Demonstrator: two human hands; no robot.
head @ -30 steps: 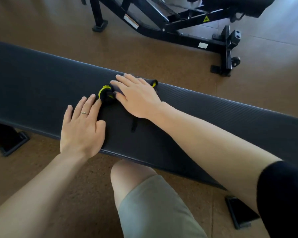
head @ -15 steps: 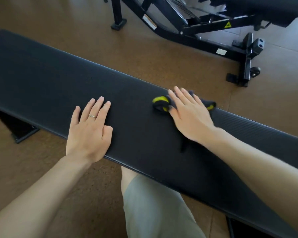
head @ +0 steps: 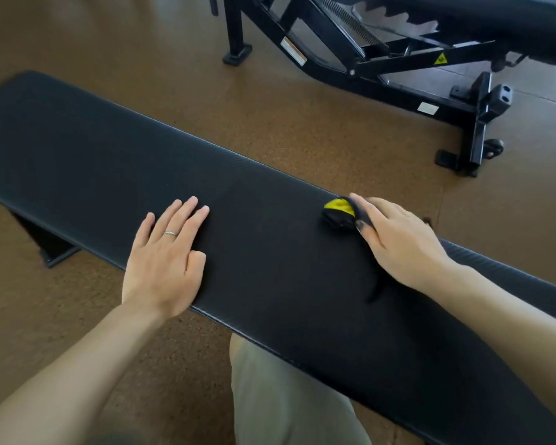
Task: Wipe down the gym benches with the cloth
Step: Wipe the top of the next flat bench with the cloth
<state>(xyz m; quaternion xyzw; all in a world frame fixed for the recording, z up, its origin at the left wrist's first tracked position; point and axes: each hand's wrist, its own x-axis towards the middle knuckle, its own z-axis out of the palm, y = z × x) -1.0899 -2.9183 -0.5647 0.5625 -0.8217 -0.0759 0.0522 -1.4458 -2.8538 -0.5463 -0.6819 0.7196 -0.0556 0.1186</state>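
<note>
The left hand (head: pixel 164 264) is lying flat, fingers (head: pixel 187 216) slightly apart, on the long black padded bench surface (head: pixel 77 162); the right hand (head: pixel 398 239) is pressing the crumpled black-and-yellow cloth (head: pixel 337 215), fingers together.

My left hand (head: pixel 164 261) lies flat on the black bench pad (head: pixel 270 258); my right hand (head: pixel 398 239) presses the black-and-yellow cloth (head: pixel 339 213) against it.

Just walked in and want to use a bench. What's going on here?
A person is wiping the long flat black padded bench. The right hand presses a bunched black-and-yellow cloth onto the pad, while the left hand rests flat on it. A black adjustable bench stands behind, untouched.
</note>
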